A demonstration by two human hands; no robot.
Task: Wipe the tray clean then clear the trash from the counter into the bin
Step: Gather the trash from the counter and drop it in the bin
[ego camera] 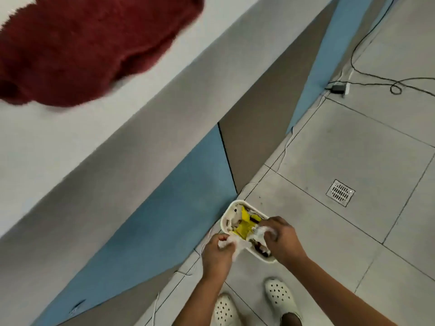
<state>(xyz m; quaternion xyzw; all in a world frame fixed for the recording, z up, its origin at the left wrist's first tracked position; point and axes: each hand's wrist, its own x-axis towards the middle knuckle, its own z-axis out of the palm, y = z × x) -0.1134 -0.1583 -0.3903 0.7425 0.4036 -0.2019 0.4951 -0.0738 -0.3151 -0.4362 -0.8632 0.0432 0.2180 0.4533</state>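
Up top, across the upper left: pale desk [70,147], a dark red fuzzy cloth [89,48] lying on it, well apart from everything below. No tray in view.

Below, on the tiled floor [353,149], hard against the blue cabinet base [164,208]: small white bin [229,209], oblong, long axis running from the cabinet foot out toward the right forearm, already stuffed with yellow wrappers [244,225] and tissue.

Directly over the bin's near half: right hand [280,238], curled round a wad of white tissue [260,231], right above the opening.

At the bin's near left rim: left hand [217,252], pinching another white tissue scrap [227,242], just outside the rim.

Probably straight down for the right wad; a short shift rightward over the rim for the left.
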